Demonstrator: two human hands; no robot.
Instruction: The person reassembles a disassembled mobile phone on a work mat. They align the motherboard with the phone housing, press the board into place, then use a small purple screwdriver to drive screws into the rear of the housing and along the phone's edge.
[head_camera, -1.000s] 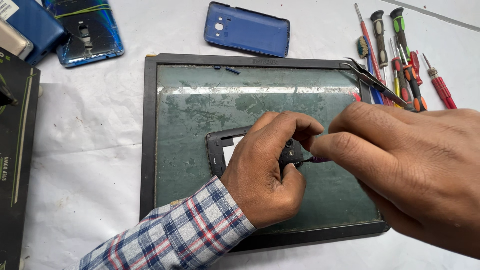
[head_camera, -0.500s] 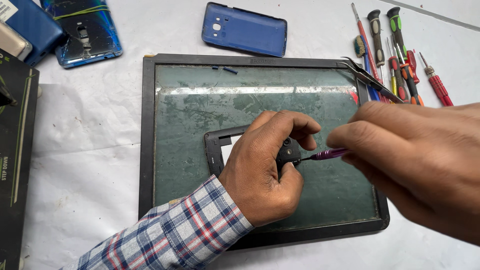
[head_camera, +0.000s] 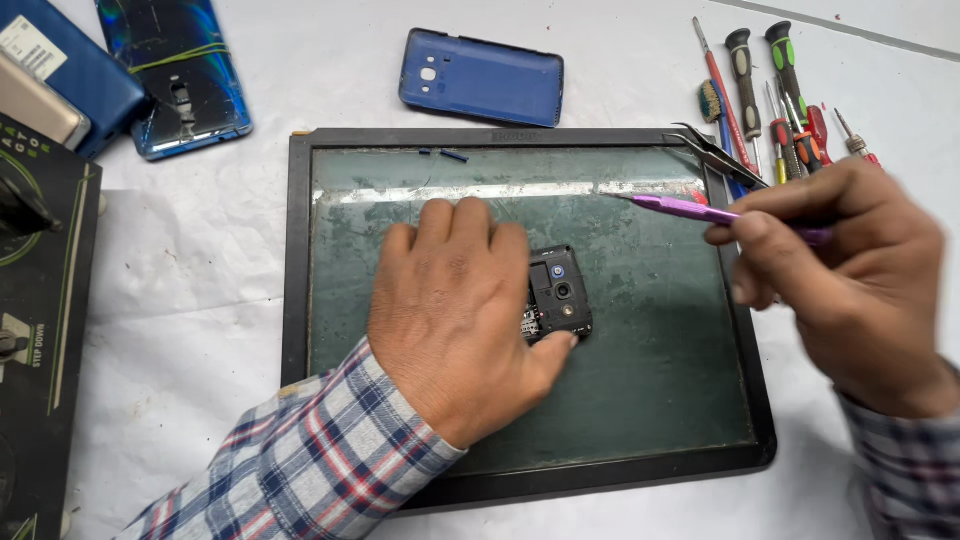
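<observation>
Flattening my left hand (head_camera: 455, 310) over the black phone frame (head_camera: 558, 293), I now press it onto the green work mat (head_camera: 650, 400), fingers together and stretched forward, thumb tip against its lower edge; a moment ago those fingers curled around it. Only its camera end shows, just right of my knuckles. Further right, my right hand (head_camera: 840, 280) has drawn the purple tool (head_camera: 690, 209) off the frame (its tip now points left, in the air), pinched between thumb and forefinger.
</observation>
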